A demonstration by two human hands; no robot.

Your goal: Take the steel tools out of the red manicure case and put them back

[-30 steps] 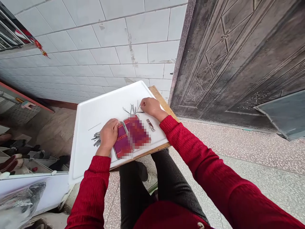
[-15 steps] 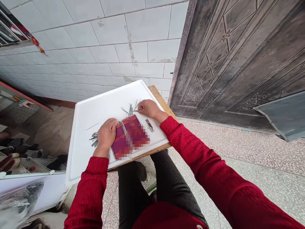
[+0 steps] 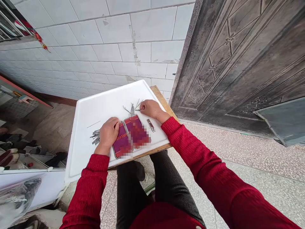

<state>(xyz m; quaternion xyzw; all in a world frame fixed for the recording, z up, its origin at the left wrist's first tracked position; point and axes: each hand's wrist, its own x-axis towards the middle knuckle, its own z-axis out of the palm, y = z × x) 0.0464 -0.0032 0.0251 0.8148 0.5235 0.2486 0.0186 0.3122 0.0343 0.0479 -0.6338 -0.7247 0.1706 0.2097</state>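
An open manicure case [image 3: 119, 145] with a purple and red lining lies flat on a white board [image 3: 83, 111]; part of it is blurred out. My left hand [image 3: 108, 132] is closed on its upper left edge, thumb on the lining. Beyond the case, my right hand [image 3: 152, 110] pinches a thin metal tool [image 3: 138, 110], mostly hidden in the fingers. Several metal manicure tools [image 3: 132, 109] lie fanned out just left of that hand. Below it, right of the case, rests a nail clipper [image 3: 151, 125].
More slim metal pieces [image 3: 95, 136] are heaped left of my left hand, with a thin rod [image 3: 93, 124] above them. The board sits on a wooden surface [image 3: 160, 95]. A tiled wall [image 3: 102, 35] stands behind, a dark carved door [image 3: 214, 63] to the right.
The whole view has shifted slightly. Both hands keep practically the same places at the case and the metal tools.
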